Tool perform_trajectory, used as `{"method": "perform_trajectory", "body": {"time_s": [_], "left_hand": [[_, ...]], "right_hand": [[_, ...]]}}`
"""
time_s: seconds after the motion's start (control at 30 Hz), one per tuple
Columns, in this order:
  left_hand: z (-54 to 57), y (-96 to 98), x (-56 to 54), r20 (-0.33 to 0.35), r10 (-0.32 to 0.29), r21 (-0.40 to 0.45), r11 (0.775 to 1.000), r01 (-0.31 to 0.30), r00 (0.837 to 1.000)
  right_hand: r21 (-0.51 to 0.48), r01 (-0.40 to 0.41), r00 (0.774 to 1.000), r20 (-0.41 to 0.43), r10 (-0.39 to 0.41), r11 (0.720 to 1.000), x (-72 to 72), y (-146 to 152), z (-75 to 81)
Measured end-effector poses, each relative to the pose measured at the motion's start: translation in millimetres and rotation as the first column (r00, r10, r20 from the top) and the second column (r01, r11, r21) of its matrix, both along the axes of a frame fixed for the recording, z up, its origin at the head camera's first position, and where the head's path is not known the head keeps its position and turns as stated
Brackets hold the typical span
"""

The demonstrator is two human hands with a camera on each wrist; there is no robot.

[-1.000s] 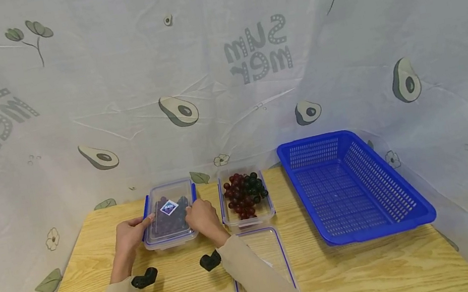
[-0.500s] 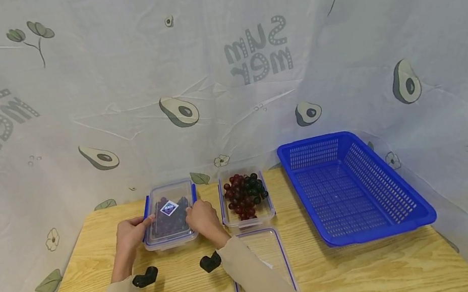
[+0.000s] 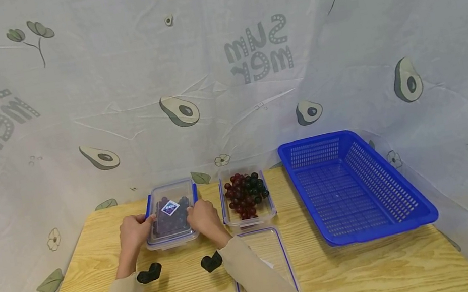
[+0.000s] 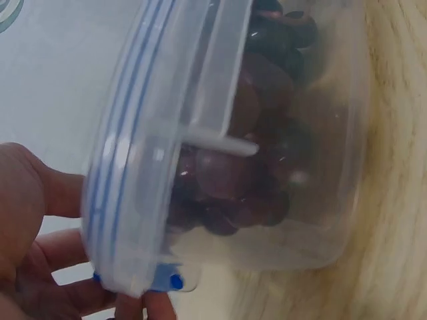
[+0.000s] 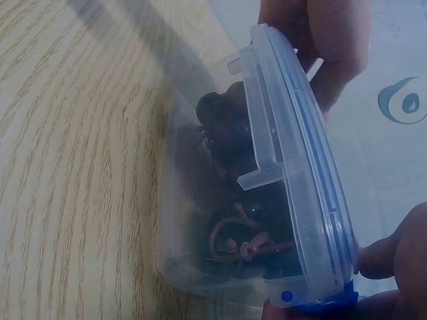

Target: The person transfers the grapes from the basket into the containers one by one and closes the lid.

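A clear food container with a blue-rimmed lid and blue side latches stands at the back left of the table. Dark grapes show through its wall. My left hand grips its left edge; in the left wrist view the thumb is against the lid rim and the curled fingers are at a blue latch. On the opposite side my right hand pinches the edge, with its thumb on the lid rim and fingers by the blue latch, partly out of the right wrist view.
To the right, an uncovered clear container holds red and dark grapes. A loose clear lid with a blue seal lies in front of it, partly under my right forearm. A blue plastic basket stands farther right. A patterned curtain hangs behind.
My left hand and wrist have shifted slightly to the right along the container's left edge. My right hand keeps its place on the other side.
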State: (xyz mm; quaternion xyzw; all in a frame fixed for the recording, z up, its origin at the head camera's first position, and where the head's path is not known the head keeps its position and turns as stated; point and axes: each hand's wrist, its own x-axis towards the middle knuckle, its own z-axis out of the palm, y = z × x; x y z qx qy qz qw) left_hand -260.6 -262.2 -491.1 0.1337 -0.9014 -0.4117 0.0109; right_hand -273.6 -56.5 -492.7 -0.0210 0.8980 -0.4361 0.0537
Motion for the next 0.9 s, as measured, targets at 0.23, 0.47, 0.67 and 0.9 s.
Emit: {"method": "perform_trajectory", "body": {"time_s": [0.23, 0.47, 0.67, 0.9], "left_hand": [[2.5, -2.5, 0.4, 0.035, -0.008, 0.011, 1.0, 0.008, 0.999], [0.1, -2.1, 1.4, 0.05, 0.02, 0.075, 0.997, -0.024, 0.999], [-0.9, 0.9, 0.0, 0.022, 0.034, 0.106, 0.994, -0.036, 0.999], [10.2, 17.1, 8.3, -0.04, 0.029, -0.055, 0.998, -0.031, 0.999]], "right_hand": [[0.017, -0.001, 1.0, -0.028, 0.001, 1.0, 1.1, 0, -0.1], [0.021, 0.007, 1.0, -0.031, -0.007, 1.0, 1.1, 1, -2.1], [0.014, -0.023, 0.999, -0.029, 0.023, 1.0, -2.8, 3, 4.5], [0.033, -0.117, 0.993, -0.004, 0.117, 0.993, 3.5, 19, 31.6]]}}
